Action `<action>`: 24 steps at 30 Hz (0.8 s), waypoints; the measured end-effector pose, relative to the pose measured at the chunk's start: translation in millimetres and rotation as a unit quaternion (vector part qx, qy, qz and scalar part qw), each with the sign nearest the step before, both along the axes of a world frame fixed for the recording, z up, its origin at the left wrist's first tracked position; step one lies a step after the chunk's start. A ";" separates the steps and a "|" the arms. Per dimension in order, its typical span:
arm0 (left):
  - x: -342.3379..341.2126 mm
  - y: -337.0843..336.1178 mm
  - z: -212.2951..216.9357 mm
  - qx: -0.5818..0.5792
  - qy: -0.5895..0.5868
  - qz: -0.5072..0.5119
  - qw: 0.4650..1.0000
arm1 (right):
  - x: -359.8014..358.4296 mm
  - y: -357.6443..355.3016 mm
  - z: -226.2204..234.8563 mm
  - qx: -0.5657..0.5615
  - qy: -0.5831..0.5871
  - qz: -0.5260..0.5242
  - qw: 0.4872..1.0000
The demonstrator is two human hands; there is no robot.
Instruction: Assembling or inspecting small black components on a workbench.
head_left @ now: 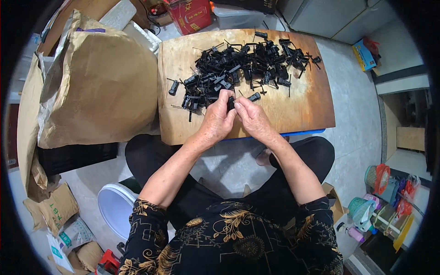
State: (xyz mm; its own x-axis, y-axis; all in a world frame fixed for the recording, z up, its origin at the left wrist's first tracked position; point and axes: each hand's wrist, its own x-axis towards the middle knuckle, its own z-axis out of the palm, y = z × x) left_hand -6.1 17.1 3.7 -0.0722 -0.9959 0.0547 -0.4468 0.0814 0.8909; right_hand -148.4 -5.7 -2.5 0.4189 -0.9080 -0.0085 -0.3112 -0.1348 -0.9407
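Pinching one small black plastic part (230, 103) between my left hand (217, 121) and right hand (253, 118), just below the black parts pile (243, 68) on the tabletop (302, 107).

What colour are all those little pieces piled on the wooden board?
The little pieces are black, seen best in the head view.

We cannot make out the small black part (230, 103) pinched between the left hand (217, 121) and right hand (253, 118); the fingers cover most of it. In the pile of black parts (243, 68) single pieces tangle and are too small to tell apart. The large brown paper sack (98, 82) hides the bench (302, 105) edge on its left.
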 end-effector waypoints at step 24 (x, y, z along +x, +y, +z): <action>22.0 4.2 18.9 0.220 0.474 -0.105 0.846 | -16.4 -0.7 8.7 0.171 -0.260 0.022 0.950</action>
State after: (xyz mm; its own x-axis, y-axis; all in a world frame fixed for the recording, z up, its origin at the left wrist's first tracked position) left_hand 15.9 21.3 22.6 -0.3826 -0.9050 -0.1858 0.4688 -0.3635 0.8051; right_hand -164.8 -6.4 6.2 0.4853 -0.8705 -0.0812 0.2067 0.2045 -0.9568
